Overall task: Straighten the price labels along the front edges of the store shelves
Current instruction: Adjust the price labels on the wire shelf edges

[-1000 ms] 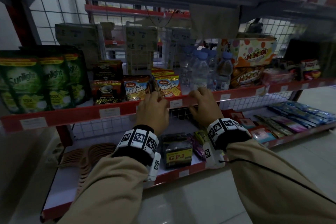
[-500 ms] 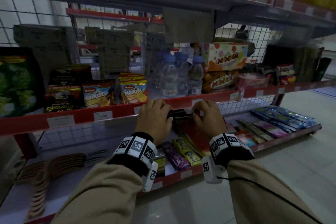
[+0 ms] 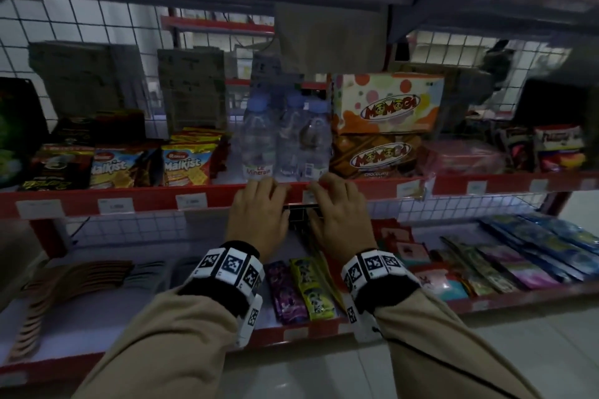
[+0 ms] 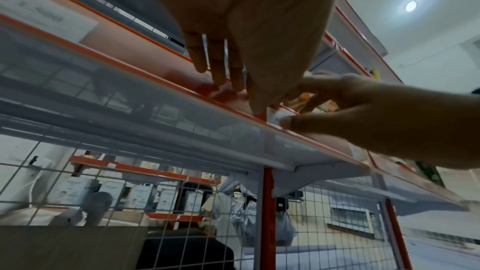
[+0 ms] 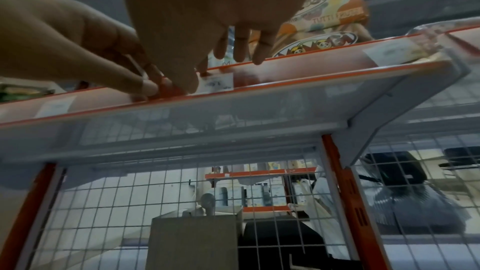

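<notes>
hands [image 3: 259, 220]: 2 | water bottles [image 3: 259, 139]: 3 | Momogi boxes [image 3: 389, 104]: 2 | Malkist packs [image 3: 186, 167]: 2

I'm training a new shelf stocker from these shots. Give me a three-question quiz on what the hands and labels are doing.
1. True or false: both hands touch the red front strip of the middle shelf.
2. Which products stand directly behind the hands? A) clear water bottles B) green soap pouches C) wooden hangers
3. Fill in: the white paper price label shows just beside the ____ hand's thumb.

Key: 1 true: left hand and right hand both rest fingers there. 2 A, the clear water bottles. 3 right.
</notes>
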`<control>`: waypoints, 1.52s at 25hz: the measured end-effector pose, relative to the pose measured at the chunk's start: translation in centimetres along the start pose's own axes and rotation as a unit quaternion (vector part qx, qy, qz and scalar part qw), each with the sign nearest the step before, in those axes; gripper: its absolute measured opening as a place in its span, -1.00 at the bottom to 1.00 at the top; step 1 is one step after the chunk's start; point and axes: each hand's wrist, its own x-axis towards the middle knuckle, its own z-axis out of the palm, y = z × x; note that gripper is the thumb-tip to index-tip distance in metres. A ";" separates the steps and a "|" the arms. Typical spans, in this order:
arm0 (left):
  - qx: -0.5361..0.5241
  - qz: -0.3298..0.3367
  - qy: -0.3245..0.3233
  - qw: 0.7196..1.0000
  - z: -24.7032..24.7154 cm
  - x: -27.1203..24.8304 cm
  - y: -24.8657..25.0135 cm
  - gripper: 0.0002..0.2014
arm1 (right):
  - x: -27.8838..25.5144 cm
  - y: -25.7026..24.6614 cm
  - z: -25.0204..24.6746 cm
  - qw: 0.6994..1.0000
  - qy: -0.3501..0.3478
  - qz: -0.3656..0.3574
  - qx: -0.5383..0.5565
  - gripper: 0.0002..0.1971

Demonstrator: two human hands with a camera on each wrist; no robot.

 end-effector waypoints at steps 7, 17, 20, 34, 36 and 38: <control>0.047 -0.026 0.057 0.997 1.1 0.7 2.2 -0.52 | 2.1 1.0 0.6 1.000 0.017 0.016 0.021 -0.65; 0.041 -0.024 0.010 0.999 -0.7 1.6 3.4 -0.75 | 2.8 2.5 0.7 0.996 0.021 -0.037 0.076 -0.75; 0.042 -0.017 0.002 0.999 -0.8 1.9 3.0 -0.73 | 2.8 2.8 0.8 0.992 0.028 -0.052 0.111 -0.77; -0.011 0.000 0.008 1.000 0.0 1.0 1.9 -0.71 | 3.2 2.2 0.3 0.981 0.010 0.010 0.192 -0.86; -0.033 -0.002 0.019 0.999 0.3 1.0 1.7 -0.74 | 3.8 2.8 -0.3 0.948 0.009 0.036 0.315 -0.93; -0.064 -0.011 0.027 0.998 0.4 1.2 1.3 -0.78 | 4.1 2.9 -0.7 0.910 0.020 0.073 0.409 -0.91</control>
